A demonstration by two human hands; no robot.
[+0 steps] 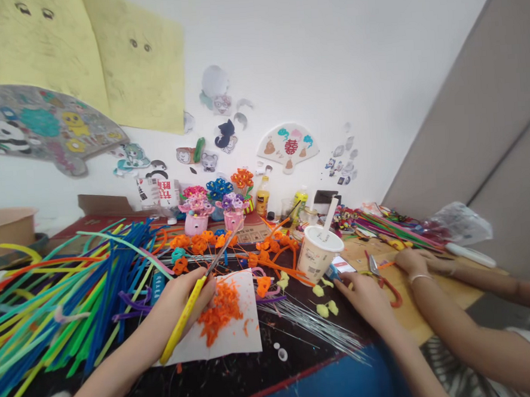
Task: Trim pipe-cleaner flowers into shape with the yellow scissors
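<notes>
My left hand [181, 299] is closed around yellow-handled scissors [186, 317], whose blades point up and right toward the orange flowers. The hand rests on the left edge of a white paper sheet [237, 338] that carries a heap of orange fuzz clippings [220, 312]. My right hand [365, 294] lies low over the table with its fingers stretched out. Its fingertips touch a small blue, white and red pack [340, 267] beside a paper cup [316, 255] with a straw.
A big pile of coloured pipe cleaners [64, 294] fills the left. Orange pipe-cleaner flowers [268, 249], thin wires [313, 324], yellow fuzz bits [325, 305] and pink flower pots [197, 217] lie ahead. Another person's hands [412, 261], one with a bracelet, work on the right near red-handled pliers [390, 289].
</notes>
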